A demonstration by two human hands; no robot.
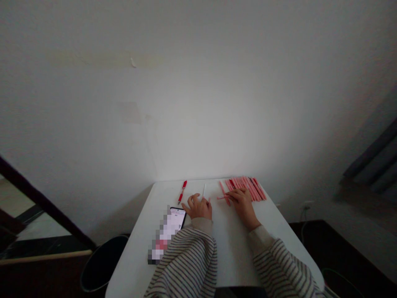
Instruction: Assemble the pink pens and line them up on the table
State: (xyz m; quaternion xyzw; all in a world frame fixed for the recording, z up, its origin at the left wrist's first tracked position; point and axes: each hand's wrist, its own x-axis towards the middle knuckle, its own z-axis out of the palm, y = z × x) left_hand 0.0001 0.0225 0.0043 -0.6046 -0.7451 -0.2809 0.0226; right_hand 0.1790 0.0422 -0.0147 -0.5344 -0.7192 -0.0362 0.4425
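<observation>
My left hand (200, 209) rests low over the table, its outer fingers spread and bent. A small pink piece (209, 200) pokes up at its thumb side, seemingly pinched there; most of it is hidden. Just beyond those fingers lies a thin white stick (204, 189). My right hand (242, 203) is closed on a slim pink pen (221, 197), which points left from the fingertips. That pen crosses over a single pink pen (221, 186) lying on the table. Beyond the right hand, several pink pens (254, 191) lie side by side in a row.
The white table (231, 256) stands against a pale wall (198, 124). A red pen (182, 192) lies at the back left, with a phone (173, 219), partly blurred out, in front of it. A dark bin (104, 263) stands on the floor at left.
</observation>
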